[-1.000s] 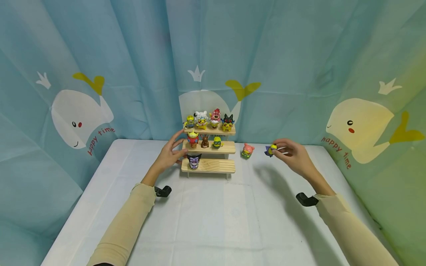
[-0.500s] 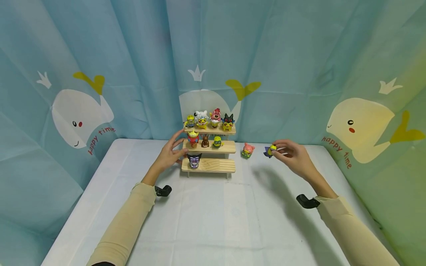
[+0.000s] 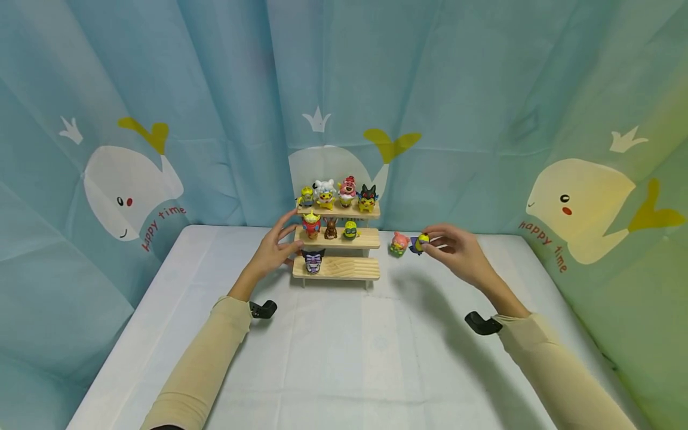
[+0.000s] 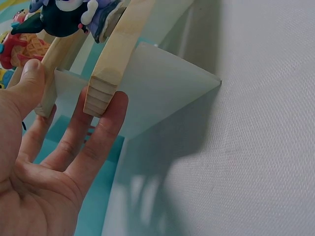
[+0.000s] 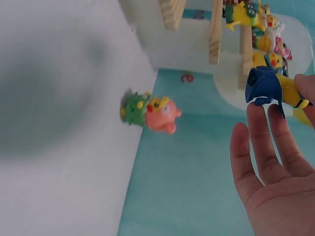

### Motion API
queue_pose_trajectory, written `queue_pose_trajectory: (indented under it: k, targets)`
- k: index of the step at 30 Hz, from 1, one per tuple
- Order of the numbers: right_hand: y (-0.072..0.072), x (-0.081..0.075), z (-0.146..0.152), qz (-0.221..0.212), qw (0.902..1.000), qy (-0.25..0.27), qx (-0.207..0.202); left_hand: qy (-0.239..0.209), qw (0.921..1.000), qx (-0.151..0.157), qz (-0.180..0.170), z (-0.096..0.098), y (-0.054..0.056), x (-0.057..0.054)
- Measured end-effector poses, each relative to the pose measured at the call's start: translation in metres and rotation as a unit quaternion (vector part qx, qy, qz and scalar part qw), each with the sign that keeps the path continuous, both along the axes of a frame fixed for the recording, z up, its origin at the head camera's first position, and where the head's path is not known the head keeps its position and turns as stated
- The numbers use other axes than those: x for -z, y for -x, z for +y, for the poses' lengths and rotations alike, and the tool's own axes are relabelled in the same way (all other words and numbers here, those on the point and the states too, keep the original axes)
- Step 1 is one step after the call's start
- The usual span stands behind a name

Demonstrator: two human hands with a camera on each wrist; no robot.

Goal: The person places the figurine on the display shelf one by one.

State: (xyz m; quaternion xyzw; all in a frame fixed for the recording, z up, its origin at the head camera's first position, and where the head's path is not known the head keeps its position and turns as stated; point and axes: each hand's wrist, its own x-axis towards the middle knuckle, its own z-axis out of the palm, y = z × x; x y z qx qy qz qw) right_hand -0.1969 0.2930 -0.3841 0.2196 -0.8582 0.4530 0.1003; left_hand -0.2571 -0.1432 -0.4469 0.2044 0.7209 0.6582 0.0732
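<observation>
My left hand (image 3: 275, 248) holds the left end of a three-step wooden display stand (image 3: 352, 272). In the left wrist view its thumb (image 4: 32, 81) lies on the middle step while the fingertips touch the plank ends. Toward the right, my right hand (image 3: 457, 248) pinches a small yellow-and-blue figurine (image 5: 268, 86) above the table; its other fingers stay fairly straight. Just left of it, a pink-and-green figurine (image 3: 399, 243) stands on the table. On the bottom step sits a black-and-purple figurine (image 3: 313, 261), near the left end.
Several figurines line the top step, among them a black-eared yellow one (image 3: 368, 198). The middle step bears a red one (image 3: 312, 226), a brown one (image 3: 330, 229) and a yellow-green one (image 3: 351, 230). A blue curtain (image 3: 457, 119) hangs behind the white table (image 3: 344, 358).
My right hand has moved left with the yellow-and-blue figurine, closer to the pink-and-green one. The left hand and the stand have kept their place.
</observation>
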Motion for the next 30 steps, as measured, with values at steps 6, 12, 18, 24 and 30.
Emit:
queue_pose_trajectory:
  k: [6,12,18,24,30]
  targets:
    - [0.005,-0.001,-0.018,-0.005,0.9999,-0.016,-0.001,-0.002,1.0000,0.001,-0.002,0.000,0.000,0.000]
    - [0.009,-0.003,-0.038,-0.020,0.9996,-0.016,-0.013,-0.003,1.0000,-0.002,-0.005,0.000,0.000,-0.001]
    - [0.012,-0.003,-0.058,-0.027,0.9992,-0.011,-0.029,0.004,1.0000,-0.007,-0.001,0.000,-0.001,-0.001]
    - [0.013,-0.003,-0.074,-0.038,0.9979,0.002,-0.052,0.004,1.0000,-0.007,-0.001,0.000,-0.002,-0.001]
    - [0.015,0.000,-0.086,-0.034,0.9959,0.019,-0.081,0.004,1.0000,-0.005,0.001,0.001,-0.002,-0.001]
